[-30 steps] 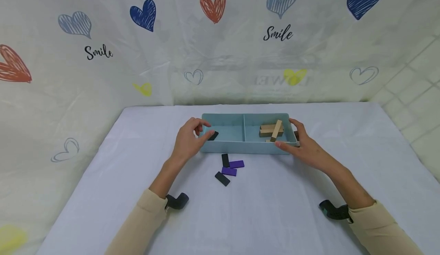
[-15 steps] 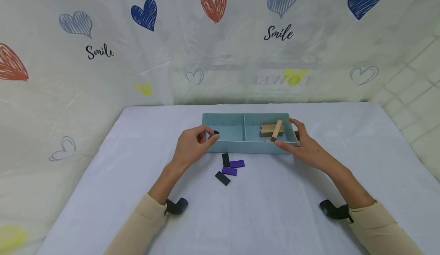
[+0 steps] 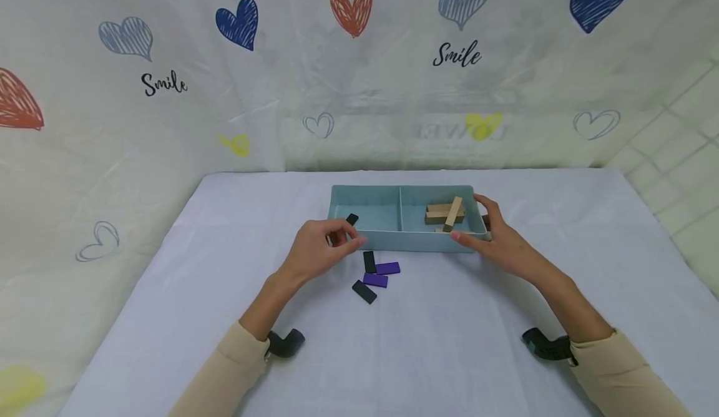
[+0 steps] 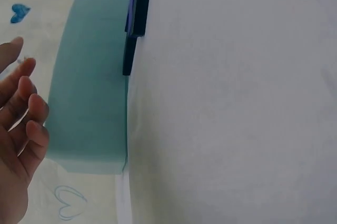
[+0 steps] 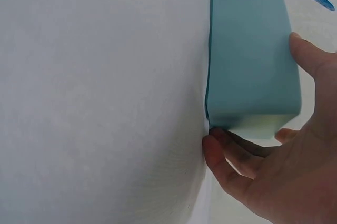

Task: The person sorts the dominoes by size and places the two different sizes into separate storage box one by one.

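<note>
A light blue two-compartment box (image 3: 418, 242) lies across the middle of the table. My right hand (image 3: 502, 240) holds its right end, thumb at the front rim and fingers round the end wall, as the right wrist view also shows. My left hand (image 3: 320, 251) hovers at the front left of the box, fingers loosely bent with nothing between them; the left wrist view shows it apart from the box wall (image 4: 89, 77). A black block (image 3: 352, 218) sits in the left compartment. Several wooden blocks (image 3: 444, 213) lie in the right compartment.
Before the box, two black blocks, one upright in view (image 3: 369, 261) and one slanted (image 3: 364, 291), lie beside two purple blocks (image 3: 375, 280) on the white tablecloth (image 3: 438, 342). A heart-printed white sheet (image 3: 382, 92) hangs behind.
My left hand let go of the black block, leaving it in the left compartment, and drew back toward me and slightly right. My right hand stayed on the box.
</note>
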{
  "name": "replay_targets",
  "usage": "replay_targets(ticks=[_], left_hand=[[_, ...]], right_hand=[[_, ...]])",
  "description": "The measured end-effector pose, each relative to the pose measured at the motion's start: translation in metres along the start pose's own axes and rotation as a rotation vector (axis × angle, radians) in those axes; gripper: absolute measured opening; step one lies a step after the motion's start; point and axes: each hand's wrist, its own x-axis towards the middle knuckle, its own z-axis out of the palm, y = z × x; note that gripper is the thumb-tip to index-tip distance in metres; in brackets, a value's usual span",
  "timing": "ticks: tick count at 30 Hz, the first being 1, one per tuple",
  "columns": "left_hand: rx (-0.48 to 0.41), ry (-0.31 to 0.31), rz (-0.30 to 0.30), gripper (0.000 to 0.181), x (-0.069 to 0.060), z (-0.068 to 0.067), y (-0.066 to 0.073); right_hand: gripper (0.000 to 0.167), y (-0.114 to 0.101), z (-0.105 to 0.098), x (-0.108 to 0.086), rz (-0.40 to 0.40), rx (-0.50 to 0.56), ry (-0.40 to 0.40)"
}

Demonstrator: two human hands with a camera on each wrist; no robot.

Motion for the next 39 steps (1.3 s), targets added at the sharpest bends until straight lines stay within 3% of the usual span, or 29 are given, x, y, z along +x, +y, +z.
replay_targets(ticks=[12, 20, 25, 30, 39], left_hand=[[0.02, -0.115, -0.024, 0.011, -0.005, 0.001, 0.001], [0.072, -0.257, -0.021, 0.024, -0.009, 0.001, 0.001], [0.092, -0.347, -0.058, 0.028, -0.011, 0.002, -0.001], [0.085, -0.419, -0.092, 0.03, -0.012, 0.002, -0.001], [0.099, -0.539, -0.093, 0.037, -0.013, 0.002, -0.007]], right_hand=[[0.105, -0.001, 0.0, 0.0, -0.006, -0.019, 0.009], [0.105, 0.0, 0.0, 0.001, 0.001, -0.014, 0.004], [0.105, 0.0, 0.0, 0.001, 0.001, -0.013, 0.004], [0.105, 0.001, -0.001, 0.0, 0.003, -0.011, 0.004], [0.105, 0.0, -0.001, 0.001, 0.004, 0.001, 0.0]])
